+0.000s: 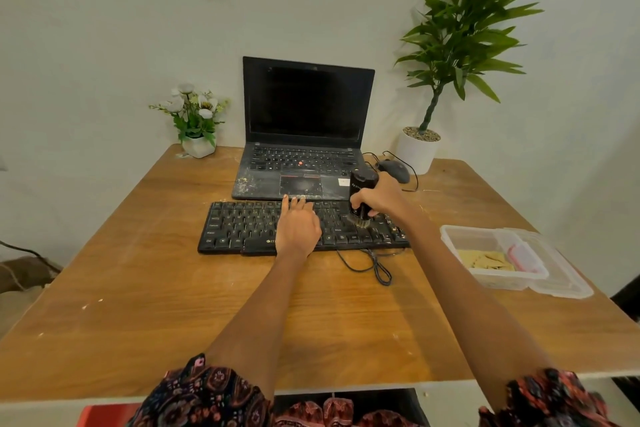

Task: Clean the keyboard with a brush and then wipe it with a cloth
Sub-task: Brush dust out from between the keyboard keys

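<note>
A black keyboard (242, 227) lies across the middle of the wooden table (138, 305), its cable looping off the front edge. My left hand (298, 225) lies flat on the keys near the centre, fingers stretched toward the far edge. My right hand (382, 198) grips a black, thick-handled brush (360, 196) held upright, and its pale bristles touch the keys in the keyboard's right part. In the clear plastic box (450, 239) at the right lies a yellowish cloth (485, 260).
A dusty open laptop (308, 135) stands just behind the keyboard. Behind my right hand is a black mouse (394, 170) with its cord. A small flower pot (197, 146) sits at the back left, a tall potted plant (419, 152) at the back right.
</note>
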